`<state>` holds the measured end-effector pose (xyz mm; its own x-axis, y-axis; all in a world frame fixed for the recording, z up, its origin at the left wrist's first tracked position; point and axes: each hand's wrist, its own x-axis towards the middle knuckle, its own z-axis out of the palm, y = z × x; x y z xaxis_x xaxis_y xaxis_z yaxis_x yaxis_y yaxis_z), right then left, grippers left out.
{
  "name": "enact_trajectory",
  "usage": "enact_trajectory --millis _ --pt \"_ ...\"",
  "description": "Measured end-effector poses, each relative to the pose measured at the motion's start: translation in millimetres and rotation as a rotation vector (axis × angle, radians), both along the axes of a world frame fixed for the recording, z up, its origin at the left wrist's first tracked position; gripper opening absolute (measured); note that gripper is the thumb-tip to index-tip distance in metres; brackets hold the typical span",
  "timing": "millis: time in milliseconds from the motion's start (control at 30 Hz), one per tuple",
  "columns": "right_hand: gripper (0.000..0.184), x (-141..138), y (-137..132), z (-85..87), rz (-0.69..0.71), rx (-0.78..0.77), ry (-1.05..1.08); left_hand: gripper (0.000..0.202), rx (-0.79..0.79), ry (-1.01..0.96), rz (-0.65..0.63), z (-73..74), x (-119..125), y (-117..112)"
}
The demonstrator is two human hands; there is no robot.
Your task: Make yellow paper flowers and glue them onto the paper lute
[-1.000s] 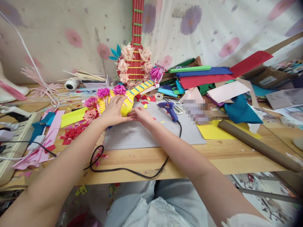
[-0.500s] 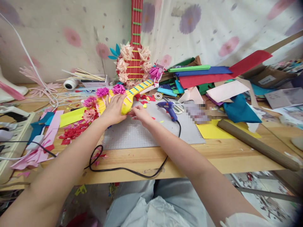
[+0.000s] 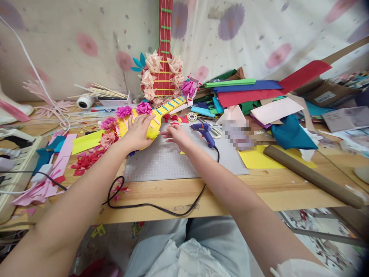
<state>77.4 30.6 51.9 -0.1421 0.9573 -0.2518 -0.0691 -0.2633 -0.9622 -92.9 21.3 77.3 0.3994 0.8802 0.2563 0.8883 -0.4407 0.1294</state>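
the yellow paper guitar (image 3: 154, 117) is pressed flat under the left hand (image 3: 138, 130), whose palm and spread fingers are laid over the rounded body, nothing being clenched; the guitar lies on the wooden table (image 3: 259, 188) at the far left corner of the grey cutting mat (image 3: 173, 161), its neck slanting up and away to the right of that hand. pink paper flowers (image 3: 123, 111) are seen just beyond and to the left of the left hand, along the edge of the guitar body. the right hand (image 3: 177, 135) is held just to the right of the left one, low over the mat, with fingers stretched toward the guitar body; whether anything small is pinched between its fingertips cannot be told, and no firm grasp is shown. a blue glue gun (image 3: 204, 132) lies just to the right of the right hand, near but not touched, and its black cord (image 3: 150, 206) is looped back under the right forearm toward the table edge. red paper scraps (image 3: 86, 161) are scattered to the left of the left forearm. a red paper guitar (image 3: 164, 57) is propped upright against the wall beyond both hands, and a pile of coloured paper sheets (image 3: 259, 96) is stacked well to the right of the right hand.
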Motion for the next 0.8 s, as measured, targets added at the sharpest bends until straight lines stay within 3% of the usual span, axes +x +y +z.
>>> enact_trajectory --millis 167,267,333,433,567,667,800 --pt "0.011 47.7 0.4 -8.4 -0.028 0.154 -0.215 0.067 0.057 -0.169 0.043 20.6 10.8 -2.2" --pt "0.011 74.7 -1.5 -22.4 0.050 0.284 -0.426 0.054 0.134 -0.337 0.036 17.0 33.5 -4.2" --pt "0.011 86.7 -5.1 -31.0 0.121 0.369 -0.563 0.046 0.144 -0.411 -0.044 3.0 53.9 -7.7" --pt "0.012 95.2 -13.1 -38.3 0.223 0.476 -0.715 0.041 0.067 -0.455 -0.180 -29.5 82.5 -15.7" --pt "0.023 95.6 -22.3 -40.4 0.326 0.528 -0.776 0.040 -0.062 -0.536 -0.156 -68.5 99.6 -26.0" --pt "0.028 93.0 -25.6 -42.2 0.350 0.525 -0.756 0.035 -0.118 -0.588 -0.143 -82.2 98.3 -29.8" --pt "0.025 91.3 -26.9 -46.8 0.334 0.505 -0.666 0.033 -0.213 -0.734 -0.089 -86.5 93.7 -30.0"
